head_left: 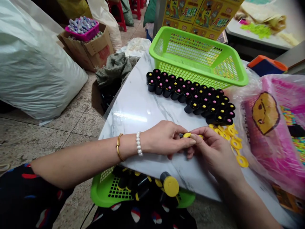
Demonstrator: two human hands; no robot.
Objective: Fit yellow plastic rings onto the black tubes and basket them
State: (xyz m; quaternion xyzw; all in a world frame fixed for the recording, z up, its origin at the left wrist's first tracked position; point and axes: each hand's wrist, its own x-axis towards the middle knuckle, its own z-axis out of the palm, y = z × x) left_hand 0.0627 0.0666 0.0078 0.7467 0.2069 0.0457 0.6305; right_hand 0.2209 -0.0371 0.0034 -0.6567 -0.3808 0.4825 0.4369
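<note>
- The left hand (pixel 164 138) reaches in from the left, wearing a gold bangle (pixel 118 147) and a pearl bracelet (pixel 139 143). It is mostly closed, its fingers curled inward and pinching.
- The right hand (pixel 212 149) comes in from the near right, also nearly closed, with thumb and forefinger pressed together.
- A small yellow plastic ring (pixel 187 135) sits right between the two hands, gripped at their touching fingertips. Something dark lies with it, and the fingers hide most of both.
- The hands rest just above a white marble-patterned worktop (pixel 133 105), near its near edge.
- Just beyond the hands, black caps (pixel 188 95) stand in a dense curving cluster, with pink or yellow dots on top.
- To the right of the hands, loose yellow rings (pixel 234 143) lie scattered on the worktop, almost touching the right hand.
- Near the person's lap, a green plastic tray (pixel 100 194) holds a black cylinder with a yellow top (pixel 171 186) among others like it.
- At the far edge stands a green plastic basket (pixel 197 57).
- On the right lies a pink plastic bag (pixel 269 127); on the floor to the left, a white sack (pixel 35 63) and a cardboard box (pixel 85 51).
</note>
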